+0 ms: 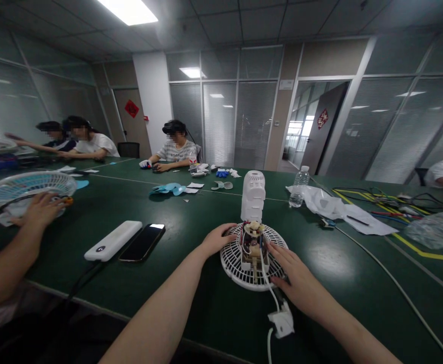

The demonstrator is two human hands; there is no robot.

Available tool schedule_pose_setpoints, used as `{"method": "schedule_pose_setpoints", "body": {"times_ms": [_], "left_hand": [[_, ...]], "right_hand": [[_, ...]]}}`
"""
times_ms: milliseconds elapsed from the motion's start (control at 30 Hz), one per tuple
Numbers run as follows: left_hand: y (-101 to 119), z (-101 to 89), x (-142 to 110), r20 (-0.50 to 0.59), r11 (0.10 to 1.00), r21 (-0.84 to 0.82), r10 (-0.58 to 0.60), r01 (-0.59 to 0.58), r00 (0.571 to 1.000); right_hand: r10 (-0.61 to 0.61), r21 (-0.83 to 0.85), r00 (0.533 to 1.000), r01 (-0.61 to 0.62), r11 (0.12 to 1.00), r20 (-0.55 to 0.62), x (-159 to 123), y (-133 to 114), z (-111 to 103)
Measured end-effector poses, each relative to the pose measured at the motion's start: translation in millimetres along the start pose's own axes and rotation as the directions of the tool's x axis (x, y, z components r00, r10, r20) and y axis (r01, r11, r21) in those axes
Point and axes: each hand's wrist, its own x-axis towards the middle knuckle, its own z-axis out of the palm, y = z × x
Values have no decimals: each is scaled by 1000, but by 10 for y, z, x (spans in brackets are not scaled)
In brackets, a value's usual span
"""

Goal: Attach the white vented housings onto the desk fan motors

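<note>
In front of me on the green table [191, 242] lies a round white fan grille [232, 270] with a bare fan motor and its wires [254, 242] on top. My left hand [218, 239] grips the grille's left side, its fingertips near the motor. On the other side my right hand [290, 270] holds the fan, with long fingers against the motor's side and the thumb by the rim. A white slotted plastic housing [253, 194] stands upright just behind. From the motor a white cord runs down to a small white box [282, 321] near the table edge.
Left of me lie a white power bank [113, 240] and a phone [143, 242]. A co-worker's hand [41, 210] touches another grille [28, 184]. Blue fan blades [168, 189], a water bottle [299, 187], white plastic [322, 202] and tangled cables [391, 205] lie farther back.
</note>
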Motion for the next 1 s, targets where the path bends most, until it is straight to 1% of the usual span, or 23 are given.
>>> {"method": "schedule_pose_setpoints", "body": {"times_ms": [100, 300, 533, 600, 700, 767, 833, 900, 933, 1000], "left_hand": [[-22, 2, 12, -19, 1000, 25, -7, 7, 1000], [-24, -7, 19, -43, 999, 43, 1, 1, 999], [-32, 6, 33, -138, 996, 84, 13, -1, 990], [-37, 12, 38, -148, 995, 96, 16, -2, 989], [-42, 13, 40, -148, 995, 95, 17, -3, 989], [-38, 7, 36, -145, 996, 95, 16, -2, 989], [-26, -4, 26, -142, 995, 99, 15, -1, 990], [-7, -19, 14, -140, 995, 103, 9, 5, 990], [4, -27, 8, -137, 995, 104, 5, 10, 990], [27, -42, -2, -132, 995, 102, -5, 19, 991]], "right_hand": [[2, -1, 1000, -2, 1000, 13, 47, -18, -2], [3, 25, 999, -4, 1000, 50, 132, -22, -130], [0, 1, 1000, 0, 1000, -15, 211, -23, -68], [-2, -4, 1000, 2, 1000, -21, 231, -52, -105], [18, 28, 999, -17, 999, -33, 326, -80, -229], [25, 73, 996, -19, 997, -83, 471, -70, -318], [21, 97, 979, -1, 995, -205, 695, -37, -388], [18, 89, 936, 14, 996, -350, 983, 4, -440], [19, 81, 917, 14, 997, -397, 1140, 22, -463], [26, 70, 894, 6, 998, -448, 1458, 47, -509]]}}
